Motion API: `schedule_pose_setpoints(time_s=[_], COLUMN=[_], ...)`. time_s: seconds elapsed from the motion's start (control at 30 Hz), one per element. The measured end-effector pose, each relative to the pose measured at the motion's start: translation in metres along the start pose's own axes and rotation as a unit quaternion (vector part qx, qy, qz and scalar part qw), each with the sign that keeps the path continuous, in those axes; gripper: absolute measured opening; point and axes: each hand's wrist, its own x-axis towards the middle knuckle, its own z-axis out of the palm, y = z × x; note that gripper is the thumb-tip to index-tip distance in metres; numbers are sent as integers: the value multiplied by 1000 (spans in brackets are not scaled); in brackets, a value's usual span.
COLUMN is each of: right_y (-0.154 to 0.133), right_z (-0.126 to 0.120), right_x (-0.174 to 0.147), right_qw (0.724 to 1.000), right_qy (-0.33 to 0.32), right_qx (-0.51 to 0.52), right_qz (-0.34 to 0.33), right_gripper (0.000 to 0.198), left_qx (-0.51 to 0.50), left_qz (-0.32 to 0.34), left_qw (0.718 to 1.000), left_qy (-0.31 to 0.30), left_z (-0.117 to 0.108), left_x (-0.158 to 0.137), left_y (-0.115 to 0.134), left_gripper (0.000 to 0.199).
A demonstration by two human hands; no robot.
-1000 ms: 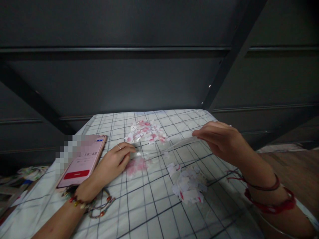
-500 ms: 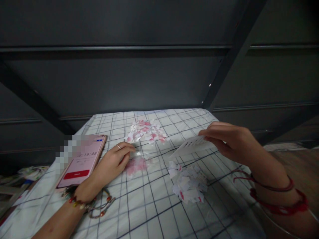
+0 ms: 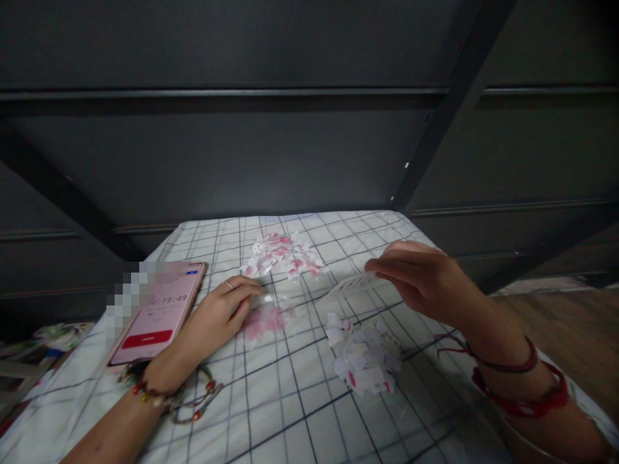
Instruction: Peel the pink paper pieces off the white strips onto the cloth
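My left hand (image 3: 220,316) rests on the checked cloth, fingers loosely bent and thumb apart from them. Its fingertips lie at the edge of a small clear packet with pink contents (image 3: 265,322); no grip on it shows. Raised over the right side, my right hand (image 3: 418,277) pinches a thin white sheet with a row of slanted marks (image 3: 345,287) between thumb and fingers. The sheet slants down to the left, and its lower end is faint. Below it sits a heap of white paper scraps (image 3: 368,361), a few with red marks.
Farther back lies a spread of white and pink paper scraps (image 3: 285,254). A pink-framed phone (image 3: 157,322) showing a running timer is left of my left hand. The checked cloth (image 3: 290,412) covers the table, which meets a dark panelled wall (image 3: 271,154).
My right hand has moved left and slightly lower, bringing the white sheet left with it and tilting it flatter. My left hand, the packet and both scrap piles stay in place.
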Motion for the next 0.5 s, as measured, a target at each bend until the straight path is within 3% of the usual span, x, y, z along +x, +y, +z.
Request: schedule_pose_setpoints(time_s=[0.3,0.5], right_y=[8,-6], right_z=[-7,9], right_x=[-3,5], right_qw=[999,1000], right_qy=[-39,12], right_qx=[28,17], right_qz=[19,-19], right_gripper=[24,25], left_qx=[-12,-14], left_qz=[1,-4], left_qw=[1000,1000], left_qy=[0,-7], left_z=[1,0], left_x=[-1,0], left_y=[-1,-2], left_gripper=[33,34])
